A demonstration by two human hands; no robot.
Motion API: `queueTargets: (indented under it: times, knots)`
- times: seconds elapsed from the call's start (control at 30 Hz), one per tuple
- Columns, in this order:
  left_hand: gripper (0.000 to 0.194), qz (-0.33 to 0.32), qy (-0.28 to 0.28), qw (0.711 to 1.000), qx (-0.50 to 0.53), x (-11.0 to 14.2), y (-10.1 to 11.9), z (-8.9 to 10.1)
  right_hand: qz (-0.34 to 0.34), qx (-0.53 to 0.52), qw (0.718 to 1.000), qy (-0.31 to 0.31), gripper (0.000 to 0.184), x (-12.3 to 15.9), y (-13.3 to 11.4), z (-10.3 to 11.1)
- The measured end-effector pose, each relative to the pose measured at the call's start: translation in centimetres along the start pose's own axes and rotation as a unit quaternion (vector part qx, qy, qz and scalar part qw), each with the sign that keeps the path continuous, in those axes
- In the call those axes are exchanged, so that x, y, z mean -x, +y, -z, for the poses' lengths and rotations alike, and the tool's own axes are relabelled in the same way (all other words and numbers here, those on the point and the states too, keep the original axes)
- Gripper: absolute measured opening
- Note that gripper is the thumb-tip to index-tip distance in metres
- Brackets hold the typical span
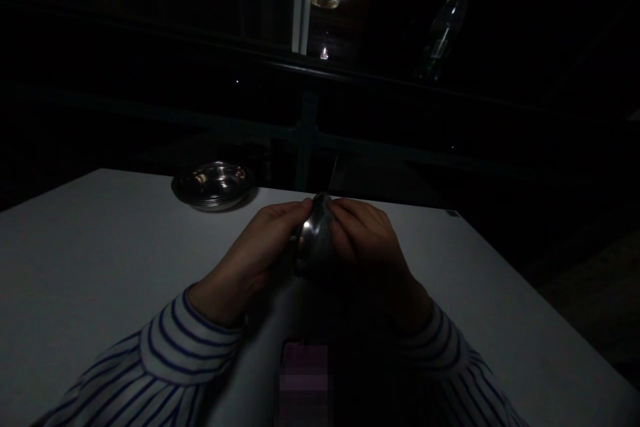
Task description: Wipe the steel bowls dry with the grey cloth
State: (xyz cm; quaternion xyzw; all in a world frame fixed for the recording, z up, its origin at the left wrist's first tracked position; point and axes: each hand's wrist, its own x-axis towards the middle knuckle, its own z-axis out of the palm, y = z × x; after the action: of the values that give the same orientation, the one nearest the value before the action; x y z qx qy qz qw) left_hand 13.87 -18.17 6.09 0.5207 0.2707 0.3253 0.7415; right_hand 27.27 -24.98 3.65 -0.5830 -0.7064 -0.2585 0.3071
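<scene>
A shiny metal bowl (311,230) is held tilted on its edge between my two hands, above the white table. My left hand (267,233) grips its left side, with the thumb along the upper rim. Curled fingers of my right hand (365,230) press against the bowl's right side. A dull greyish patch lies by those fingertips; whether it is cloth or the bowl's own surface I cannot tell. Shadow hides the bowl's lower part and the right palm. Farther left, a stack of metal bowls (213,200) sits near the table's back edge.
The white table (125,240) ends at a back edge just past the bowls. Beyond it stands a clear plastic bottle (447,27) with a white cap, leaning in view, beside a dark window with a pale frame (303,0). A pinkish, blurred-out object (304,367) is at the near edge.
</scene>
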Motion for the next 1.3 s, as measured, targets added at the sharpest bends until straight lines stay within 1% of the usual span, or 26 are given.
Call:
queueTargets:
  times: [0.07, 0.13, 0.3, 0.47, 0.53, 0.63, 0.77, 0.83, 0.93, 1.03, 1.1, 1.2, 1.3]
  knots:
    - [0.019, 0.009, 0.000, 1.000, -0.002, 0.0, 0.0, -0.1, -0.013, -0.014, 1.000, -0.006, 0.031, -0.1, 0.1, 0.1]
    - [0.019, 0.011, 0.007, 1.000, 0.003, 0.0, 0.0, 0.0, 0.000, -0.018, 1.000, -0.013, 0.032, 0.0, -0.2, 0.2]
    - [0.016, -0.002, 0.034, 0.999, 0.041, -0.5, -0.5, 0.6, 0.085, 0.005, 0.995, -0.050, 0.033, 0.4, -1.9, -0.2]
    - [0.013, -0.005, 0.062, 0.995, 0.077, -0.9, -0.4, 1.2, 0.159, 0.032, 0.987, -0.007, 0.027, 0.7, -2.4, -1.3]
    - [0.011, -0.013, 0.069, 0.994, 0.088, -1.0, -0.2, 1.4, 0.176, 0.042, 0.984, -0.006, 0.026, 0.8, -2.4, -1.5]
    - [0.010, -0.014, 0.083, 0.992, 0.090, -1.0, 0.1, 1.5, 0.189, 0.056, 0.980, -0.007, 0.026, 0.8, -2.4, -1.5]
    - [0.012, -0.006, 0.103, 0.991, 0.080, -0.9, 0.3, 1.5, 0.196, 0.054, 0.979, 0.010, 0.024, 0.8, -2.8, -1.3]
    - [0.017, -0.015, 0.104, 0.993, 0.059, -0.9, 0.2, 1.6, 0.198, 0.047, 0.979, 0.003, 0.022, 0.8, -3.0, -1.2]
    - [0.024, -0.039, 0.088, 0.995, 0.016, -0.8, 0.1, 1.8, 0.205, 0.042, 0.978, -0.008, 0.023, 0.9, -2.9, -1.1]
    - [0.024, -0.037, 0.064, 0.997, -0.011, -0.7, 0.1, 1.6, 0.189, 0.046, 0.981, 0.022, 0.023, 1.0, -2.3, -1.4]
    - [0.020, -0.039, 0.048, 0.998, -0.019, -0.6, 0.1, 1.3, 0.159, 0.041, 0.985, 0.045, 0.023, 1.0, -1.7, -1.4]
    - [0.016, -0.046, 0.026, 0.998, -0.032, -0.3, 0.2, 0.8, 0.090, 0.017, 0.994, 0.060, 0.023, 0.7, -0.6, -1.1]
    - [0.017, -0.042, 0.009, 0.998, -0.042, -0.1, 0.4, 0.5, 0.010, -0.011, 0.998, 0.053, 0.026, 0.4, 0.8, -0.5]
